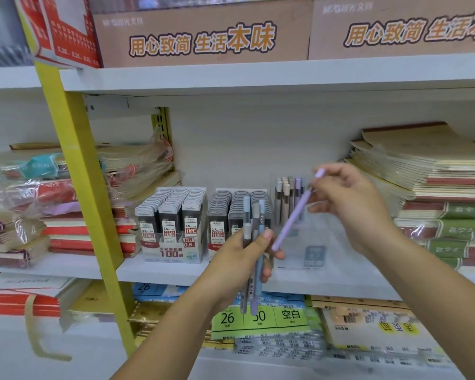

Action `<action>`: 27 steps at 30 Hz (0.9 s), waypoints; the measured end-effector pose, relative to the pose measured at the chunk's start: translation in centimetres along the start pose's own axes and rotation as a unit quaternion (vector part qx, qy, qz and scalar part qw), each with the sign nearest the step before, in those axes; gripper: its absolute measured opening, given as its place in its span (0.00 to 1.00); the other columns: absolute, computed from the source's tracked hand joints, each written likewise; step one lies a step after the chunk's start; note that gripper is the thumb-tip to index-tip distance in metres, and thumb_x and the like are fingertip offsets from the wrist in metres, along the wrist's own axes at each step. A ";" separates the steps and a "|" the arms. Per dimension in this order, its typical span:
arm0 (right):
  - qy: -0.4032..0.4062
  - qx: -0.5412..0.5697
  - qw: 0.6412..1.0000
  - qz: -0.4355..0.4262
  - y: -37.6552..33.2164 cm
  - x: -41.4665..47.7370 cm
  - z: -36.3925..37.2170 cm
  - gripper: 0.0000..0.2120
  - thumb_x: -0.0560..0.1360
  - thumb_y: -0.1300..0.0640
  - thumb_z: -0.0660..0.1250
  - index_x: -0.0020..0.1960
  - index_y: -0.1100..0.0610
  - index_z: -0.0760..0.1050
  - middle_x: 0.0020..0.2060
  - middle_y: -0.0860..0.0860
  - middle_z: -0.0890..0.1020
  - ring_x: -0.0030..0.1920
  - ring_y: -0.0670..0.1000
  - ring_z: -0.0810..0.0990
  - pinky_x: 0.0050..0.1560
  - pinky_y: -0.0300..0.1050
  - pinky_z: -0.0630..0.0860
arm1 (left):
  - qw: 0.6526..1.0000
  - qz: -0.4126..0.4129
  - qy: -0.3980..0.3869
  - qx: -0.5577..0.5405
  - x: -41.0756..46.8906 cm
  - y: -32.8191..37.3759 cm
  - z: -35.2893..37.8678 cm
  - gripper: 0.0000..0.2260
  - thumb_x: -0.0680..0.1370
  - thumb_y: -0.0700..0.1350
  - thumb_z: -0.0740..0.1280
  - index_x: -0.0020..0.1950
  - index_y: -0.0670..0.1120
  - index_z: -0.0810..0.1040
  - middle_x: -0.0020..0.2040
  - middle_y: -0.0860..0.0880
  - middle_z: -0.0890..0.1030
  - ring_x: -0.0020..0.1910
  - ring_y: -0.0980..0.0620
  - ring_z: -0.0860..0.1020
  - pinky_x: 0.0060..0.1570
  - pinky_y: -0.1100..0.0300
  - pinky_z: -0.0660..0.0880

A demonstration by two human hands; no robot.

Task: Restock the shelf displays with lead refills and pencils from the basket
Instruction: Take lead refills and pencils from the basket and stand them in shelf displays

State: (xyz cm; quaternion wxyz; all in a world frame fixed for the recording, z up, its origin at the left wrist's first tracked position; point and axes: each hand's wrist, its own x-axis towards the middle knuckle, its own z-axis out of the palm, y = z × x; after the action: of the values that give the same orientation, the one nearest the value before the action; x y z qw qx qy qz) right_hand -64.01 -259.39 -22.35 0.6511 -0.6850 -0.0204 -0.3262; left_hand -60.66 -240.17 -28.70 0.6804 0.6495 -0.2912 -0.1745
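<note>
My left hand (240,260) grips a bundle of several pencils (254,215) in grey, blue and lilac, held upright in front of the middle shelf. My right hand (351,204) pinches one lilac pencil (292,222) near its top end; the pencil slants down toward my left hand. Behind it stands a clear pencil display box (313,242) with several pencils (287,193) upright at its back. Two lead refill displays sit to the left: the 0.5 HB display (173,223) and a 0.7 display (222,215), both packed. The basket is out of view.
Stacks of notebooks (436,187) fill the shelf to the right, wrapped notebook bundles (25,204) to the left. A yellow shelf upright (80,171) slants down the left side. Brown cartons (200,34) sit on the shelf above. Paper packs (261,319) lie on the shelf below.
</note>
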 end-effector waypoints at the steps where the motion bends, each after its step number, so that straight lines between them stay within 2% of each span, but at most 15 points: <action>1: 0.016 -0.005 0.999 -0.035 -0.3 0.6 -0.7 0.08 0.76 0.65 0.66 0.47 0.52 0.76 0.34 0.48 0.83 0.34 0.47 0.83 0.32 0.38 0.78 | 1.000 -0.002 0.007 0.006 0.0 -0.1 -0.1 0.14 0.84 0.50 0.59 0.57 0.40 0.76 0.37 0.53 0.83 0.28 0.55 0.73 0.35 0.64 0.76; 3: 0.021 -0.047 0.993 -0.103 -0.9 1.9 -1.7 0.12 0.75 0.64 0.66 0.47 0.46 0.75 0.35 0.46 0.82 0.37 0.48 0.84 0.35 0.39 0.79 | 0.999 -0.002 0.021 0.031 0.2 -0.4 -0.3 0.14 0.84 0.51 0.59 0.57 0.41 0.76 0.35 0.54 0.83 0.28 0.55 0.73 0.36 0.65 0.77; 5: 0.005 -0.133 0.982 -0.136 -0.8 3.1 -2.2 0.14 0.75 0.61 0.67 0.45 0.40 0.74 0.38 0.47 0.81 0.41 0.51 0.83 0.38 0.45 0.79 | 0.998 0.004 0.038 0.052 0.5 -0.6 -0.4 0.14 0.84 0.52 0.59 0.56 0.42 0.77 0.34 0.55 0.83 0.28 0.56 0.73 0.39 0.65 0.78; 7: -0.015 -0.261 0.954 -0.148 -0.1 4.0 -2.2 0.11 0.76 0.58 0.67 0.46 0.41 0.73 0.41 0.49 0.81 0.43 0.53 0.83 0.42 0.49 0.80 | 0.997 0.014 0.054 0.051 0.9 -0.8 -0.5 0.12 0.84 0.52 0.60 0.56 0.45 0.77 0.40 0.53 0.86 0.27 0.56 0.73 0.40 0.61 0.78; 9: -0.032 -0.347 0.924 -0.158 0.9 4.3 -2.0 0.08 0.76 0.58 0.68 0.49 0.47 0.73 0.40 0.46 0.81 0.42 0.50 0.82 0.43 0.45 0.79 | 0.997 0.020 0.062 0.052 1.2 -1.0 -0.5 0.10 0.84 0.51 0.60 0.55 0.48 0.77 0.45 0.51 0.87 0.27 0.57 0.73 0.36 0.60 0.77; 12: -0.054 -0.367 0.913 -0.171 2.0 4.2 -1.7 0.07 0.76 0.59 0.69 0.49 0.49 0.73 0.38 0.43 0.80 0.39 0.44 0.80 0.41 0.37 0.76 | 0.996 0.022 0.059 0.060 1.4 -1.2 -0.7 0.10 0.84 0.52 0.60 0.54 0.48 0.78 0.45 0.49 0.86 0.27 0.57 0.73 0.35 0.62 0.76; 17: -0.055 -0.397 0.901 -0.168 2.8 4.7 -1.5 0.06 0.76 0.58 0.69 0.48 0.50 0.73 0.37 0.43 0.80 0.40 0.46 0.81 0.42 0.41 0.77 | 0.997 0.023 0.053 0.048 1.7 -1.7 -0.9 0.11 0.84 0.52 0.61 0.53 0.48 0.79 0.41 0.50 0.86 0.27 0.56 0.73 0.35 0.62 0.76; 21: -0.055 -0.422 0.889 -0.172 2.6 5.2 -1.5 0.11 0.74 0.57 0.71 0.48 0.47 0.69 0.34 0.45 0.80 0.36 0.41 0.79 0.36 0.35 0.73 | 0.997 0.024 0.050 0.049 1.9 -1.7 -0.7 0.12 0.83 0.55 0.62 0.46 0.56 0.82 0.45 0.39 0.84 0.28 0.55 0.73 0.38 0.57 0.75; 24: -0.059 -0.469 0.860 -0.192 2.7 5.3 -1.3 0.11 0.73 0.55 0.72 0.47 0.47 0.69 0.34 0.44 0.80 0.37 0.43 0.77 0.33 0.37 0.70 | 0.998 0.024 0.041 0.039 1.8 -1.6 -0.8 0.11 0.82 0.55 0.62 0.47 0.57 0.83 0.47 0.38 0.84 0.29 0.55 0.73 0.40 0.54 0.75; 27: -0.051 -0.527 0.821 -0.213 3.2 5.2 -1.4 0.08 0.73 0.52 0.72 0.46 0.50 0.73 0.38 0.45 0.78 0.44 0.49 0.72 0.35 0.42 0.63 | 0.999 0.021 0.030 0.010 1.6 -1.4 -0.8 0.10 0.80 0.56 0.65 0.51 0.54 0.83 0.46 0.44 0.85 0.30 0.54 0.75 0.41 0.57 0.77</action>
State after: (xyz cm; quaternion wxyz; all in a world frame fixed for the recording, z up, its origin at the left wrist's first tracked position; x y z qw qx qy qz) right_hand -59.02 -263.20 -22.74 0.1029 -0.9180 -0.0239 -0.3822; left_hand -58.74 -240.61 -29.81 0.6856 0.6551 -0.2861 -0.1378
